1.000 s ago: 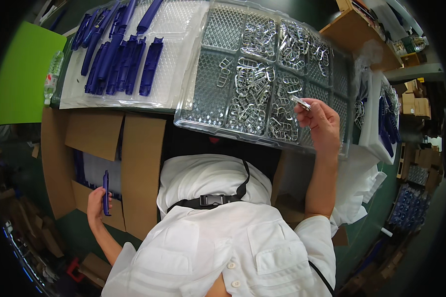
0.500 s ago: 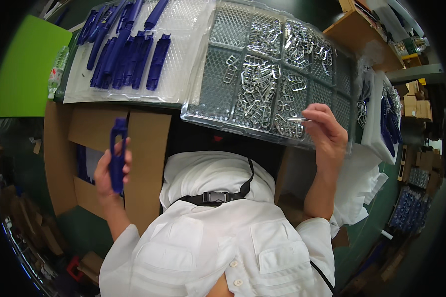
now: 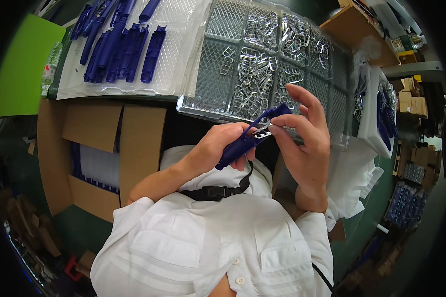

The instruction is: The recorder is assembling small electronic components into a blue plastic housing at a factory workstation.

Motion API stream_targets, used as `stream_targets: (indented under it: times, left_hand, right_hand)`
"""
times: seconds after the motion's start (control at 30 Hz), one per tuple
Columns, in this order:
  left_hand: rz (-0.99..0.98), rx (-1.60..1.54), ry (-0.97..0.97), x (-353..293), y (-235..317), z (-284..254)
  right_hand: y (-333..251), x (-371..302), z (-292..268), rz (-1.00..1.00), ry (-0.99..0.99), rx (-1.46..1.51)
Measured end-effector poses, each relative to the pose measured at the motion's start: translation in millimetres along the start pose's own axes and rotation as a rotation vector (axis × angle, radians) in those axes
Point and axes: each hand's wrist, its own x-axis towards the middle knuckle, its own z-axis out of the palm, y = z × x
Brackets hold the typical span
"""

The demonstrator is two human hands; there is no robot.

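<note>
My left hand [image 3: 217, 147] is closed around a blue plastic housing [image 3: 240, 147], which slants up to the right in front of my waist. With thumb and forefinger, my right hand [image 3: 304, 133] pinches a small shiny metal frame piece [image 3: 262, 131] at the opening in the housing's upper half. The metal piece lies against or partly inside that opening; how deep it sits I cannot tell. Just beyond my hands is a clear compartment tray [image 3: 210, 89] holding many loose metal frame pieces [image 3: 255, 79] of the same kind.
Several blue housings [image 3: 118, 54] lie on a white textured tray [image 3: 178, 59] at the far left. An open cardboard box [image 3: 143, 148] stands below it, with blue parts inside. A plastic bottle [image 3: 50, 69] is beside a green panel [image 3: 22, 64]. White foam trays [image 3: 374, 119] are on the right.
My left hand has brought the blue housing from the left to the middle and tilted it. My right hand has moved from the compartment tray toward it, carrying the metal piece to the opening.
</note>
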Motion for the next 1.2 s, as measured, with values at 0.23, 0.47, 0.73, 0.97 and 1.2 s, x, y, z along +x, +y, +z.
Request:
stream_targets:
  times: [0.23,0.47,0.73,0.97,1.2]
  left_hand:
    - [0.028,0.051,-0.033,0.8,-1.0,-2.7]
    - [0.013,0.153,0.018,-0.3,-4.8,1.0]
    - [0.205,0.524,0.146,5.8,-4.3,9.2]
    - [0.207,0.724,0.241,14.7,-6.8,7.2]
    - [0.135,0.66,0.302,16.9,-12.3,3.9]
  right_hand:
    - [3.0,-4.4,16.1,0.064,-0.018,0.026]
    - [11.9,-8.6,23.7,0.064,-0.079,0.013]
    - [11.0,-12.1,27.7,0.181,0.021,0.026]
    - [24.0,-17.9,32.7,0.37,-0.068,0.16]
    - [26.5,-19.7,42.5,0.284,-0.04,0.133]
